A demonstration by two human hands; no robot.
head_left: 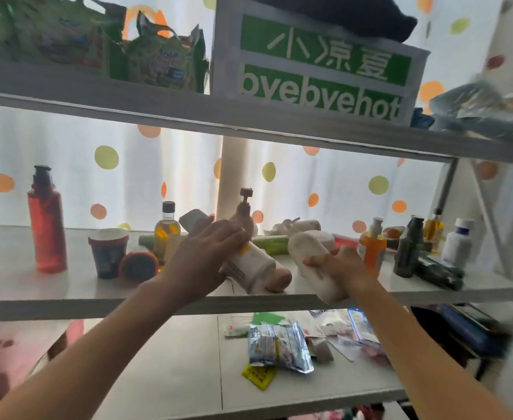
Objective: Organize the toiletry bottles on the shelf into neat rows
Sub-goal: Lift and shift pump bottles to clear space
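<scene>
On shelf, hands gripping two tilted bottles

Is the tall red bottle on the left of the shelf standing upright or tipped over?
Upright. The red bottle stands on its base on the shelf, black pump cap on top, apart from both hands.

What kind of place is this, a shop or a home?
Probably a home storage corner, not a shop: an open metal shelf holds mixed, used toiletry bottles like the red pump bottle, with a dotted curtain behind.
</scene>
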